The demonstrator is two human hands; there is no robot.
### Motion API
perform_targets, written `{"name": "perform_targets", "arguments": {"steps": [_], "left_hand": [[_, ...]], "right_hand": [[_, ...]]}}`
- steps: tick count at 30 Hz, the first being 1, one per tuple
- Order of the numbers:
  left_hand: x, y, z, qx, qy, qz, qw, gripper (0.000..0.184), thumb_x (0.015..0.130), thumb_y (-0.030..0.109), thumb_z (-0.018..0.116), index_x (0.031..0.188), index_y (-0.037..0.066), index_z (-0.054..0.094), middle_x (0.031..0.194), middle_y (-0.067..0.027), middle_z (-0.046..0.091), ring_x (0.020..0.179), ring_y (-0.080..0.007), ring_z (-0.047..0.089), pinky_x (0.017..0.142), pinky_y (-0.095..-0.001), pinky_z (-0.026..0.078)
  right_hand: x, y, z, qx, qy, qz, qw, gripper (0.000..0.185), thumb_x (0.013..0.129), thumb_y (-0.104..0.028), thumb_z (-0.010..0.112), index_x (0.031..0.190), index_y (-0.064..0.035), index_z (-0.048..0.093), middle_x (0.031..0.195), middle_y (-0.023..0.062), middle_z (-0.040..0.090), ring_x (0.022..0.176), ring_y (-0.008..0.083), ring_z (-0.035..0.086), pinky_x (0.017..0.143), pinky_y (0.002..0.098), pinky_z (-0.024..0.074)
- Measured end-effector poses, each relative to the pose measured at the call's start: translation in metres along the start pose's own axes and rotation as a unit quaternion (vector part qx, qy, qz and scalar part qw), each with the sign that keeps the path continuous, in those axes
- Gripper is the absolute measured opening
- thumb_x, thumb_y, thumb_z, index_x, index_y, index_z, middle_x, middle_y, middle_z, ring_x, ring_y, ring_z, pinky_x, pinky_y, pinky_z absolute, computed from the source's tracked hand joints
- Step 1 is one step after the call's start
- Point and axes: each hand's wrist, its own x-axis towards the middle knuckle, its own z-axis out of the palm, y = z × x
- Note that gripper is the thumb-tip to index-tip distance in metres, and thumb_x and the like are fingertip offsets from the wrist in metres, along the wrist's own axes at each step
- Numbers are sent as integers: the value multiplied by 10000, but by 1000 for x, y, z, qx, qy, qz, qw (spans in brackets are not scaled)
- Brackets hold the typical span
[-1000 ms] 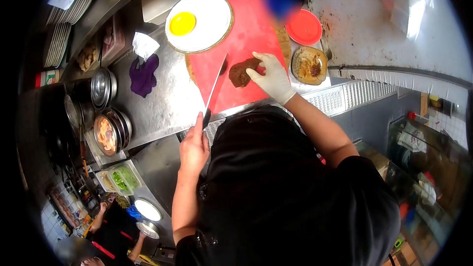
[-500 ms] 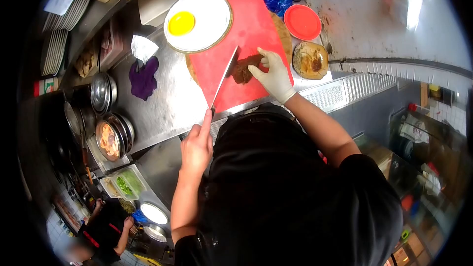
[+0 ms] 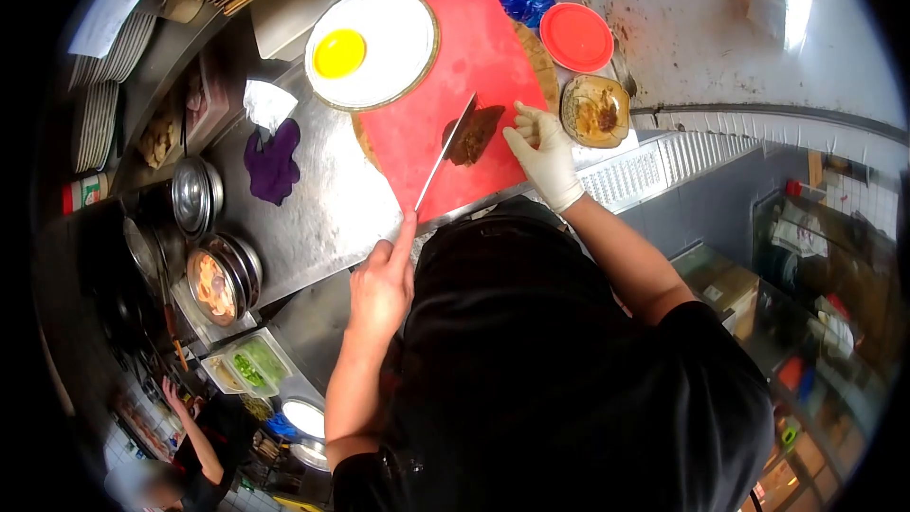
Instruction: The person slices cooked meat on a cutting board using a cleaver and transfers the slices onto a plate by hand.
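My bare left hand is closed round the handle of a knife, its index finger stretched along the top. The long blade slants up and to the right, against the left side of a dark brown piece of cooked meat. The meat lies on a red cutting board. My right hand, in a pale glove, hovers over the board's right edge. Its thumb stands apart from the loosely bent fingers, with nothing held. A small gap separates this hand from the meat.
A white lid with a yellow disc lies at the board's upper left. Right of the board are a red lid and a sauce-stained dish. A purple cloth and metal bowls are leftward. A co-worker stands lower left.
My right hand has let go of the meat and drawn back to the right. The knife has shifted slightly right, now against the meat. The co-worker's arm has risen.
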Motion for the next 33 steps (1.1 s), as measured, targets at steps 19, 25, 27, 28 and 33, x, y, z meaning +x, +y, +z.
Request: {"name": "perform_targets", "arguments": {"steps": [19,25,27,28,33], "left_hand": [[2,10,-23,18,-45,-11,999,851,895,-21,688,1673,260,484,814,-134,546,652,-340,651,623,-498,590],[4,13,-41,24,-85,-17,996,911,850,-56,669,1687,239,462,825,-143,555,662,-338,662,625,-497,607],[1,11,-45,25,-95,-12,995,938,829,-63,667,1695,225,448,832,-147,559,666,-335,666,626,-495,612],[0,11,-45,26,-96,-9,995,946,826,-61,667,1699,222,439,833,-147,560,667,-334,667,626,-493,613],[0,10,-43,40,-99,2,994,969,818,-55,666,1713,219,411,837,-150,565,663,-332,668,626,-484,617]], "right_hand": [[11,-3,30,72,-15,54,996,647,917,-68,868,1482,58,580,955,-29,583,854,57,550,803,233,551],[21,-4,32,54,-34,80,995,543,943,-5,835,1438,24,614,914,-77,514,825,31,490,787,190,492],[22,-6,30,51,-34,92,994,509,950,5,827,1419,9,631,912,-85,500,819,28,478,779,182,477],[22,-9,30,52,-35,98,993,503,949,3,829,1414,7,636,910,-86,499,817,28,477,775,183,476],[21,-21,29,45,-30,107,993,494,946,-4,837,1402,7,647,895,-87,499,812,26,477,764,190,477]]}}
